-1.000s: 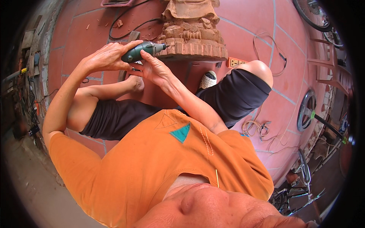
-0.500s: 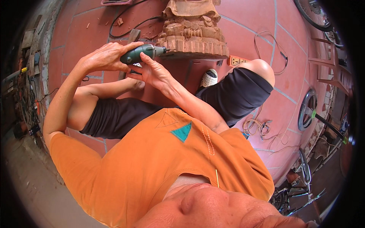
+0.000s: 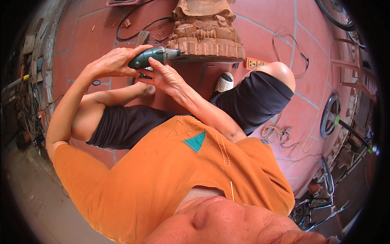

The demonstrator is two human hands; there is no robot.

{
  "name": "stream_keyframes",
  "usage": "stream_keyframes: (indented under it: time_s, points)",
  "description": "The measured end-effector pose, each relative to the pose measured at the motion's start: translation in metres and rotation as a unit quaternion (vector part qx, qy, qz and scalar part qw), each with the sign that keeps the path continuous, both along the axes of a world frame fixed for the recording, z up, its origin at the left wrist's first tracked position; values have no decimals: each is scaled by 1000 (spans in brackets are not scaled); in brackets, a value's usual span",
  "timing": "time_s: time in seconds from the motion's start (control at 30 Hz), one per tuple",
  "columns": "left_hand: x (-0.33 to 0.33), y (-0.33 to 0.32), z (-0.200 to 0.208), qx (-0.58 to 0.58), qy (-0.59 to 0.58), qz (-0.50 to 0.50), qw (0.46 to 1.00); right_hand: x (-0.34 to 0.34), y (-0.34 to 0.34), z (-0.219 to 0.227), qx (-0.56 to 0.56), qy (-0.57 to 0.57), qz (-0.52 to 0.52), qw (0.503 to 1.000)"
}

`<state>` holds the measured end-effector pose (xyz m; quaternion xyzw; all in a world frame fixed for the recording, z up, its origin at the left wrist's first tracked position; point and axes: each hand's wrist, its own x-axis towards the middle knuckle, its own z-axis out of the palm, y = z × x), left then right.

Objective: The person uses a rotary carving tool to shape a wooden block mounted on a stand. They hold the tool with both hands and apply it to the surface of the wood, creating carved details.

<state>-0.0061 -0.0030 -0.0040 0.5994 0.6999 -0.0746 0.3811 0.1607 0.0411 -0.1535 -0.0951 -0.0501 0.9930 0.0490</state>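
Note:
A green die grinder (image 3: 147,58) with a grey nose lies between my two hands. My left hand (image 3: 115,62) is wrapped over its rear end from the left. From below, my right hand (image 3: 165,79) supports its body, the thumb pressed against the side. The tool's thin bit points right, at the lower left end of a carved wooden sculpture (image 3: 209,40). Its tip appears to meet the ridged wooden base, though exact contact is too small to tell. Fingers of both hands are partly hidden behind the grinder.
An orange power strip (image 3: 255,63) lies right of the base, beside my knee. A black cable (image 3: 121,30) curves over the tiles at the back left, among wood chips. Coiled cords (image 3: 276,134) and a wheel-like ring (image 3: 330,116) lie at the right, near a reddish chair (image 3: 357,67).
The grinder and both hands keep nearly the same place. Its nose has shifted very slightly to the right along the base's lower edge.

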Motion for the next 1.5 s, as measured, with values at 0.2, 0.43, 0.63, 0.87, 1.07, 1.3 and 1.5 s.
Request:
stream_keyframes:
  time_s: [0.2,0.43,0.63,0.87,1.07,1.3,1.5]
  points:
    - [1,0,-4,-2,-2,1,1000,1,-1,-1,-2,-24,-6,1000]
    - [-3,-1,-6,46,-11,-29,998,3,-1,4,-5,-11,-18,1000]
    - [-3,-1,-5,70,-8,-51,996,4,-2,7,-19,1,-20,1000]
    - [-1,2,-2,54,-3,-54,997,1,-4,4,-38,10,-21,999]
    - [0,2,0,63,-5,-58,996,2,-4,5,-35,7,-25,999]
    - [3,3,3,61,4,-61,996,1,-4,3,-29,5,-21,999]
    - [1,0,0,75,5,-59,995,2,-1,5,-18,5,-18,1000]
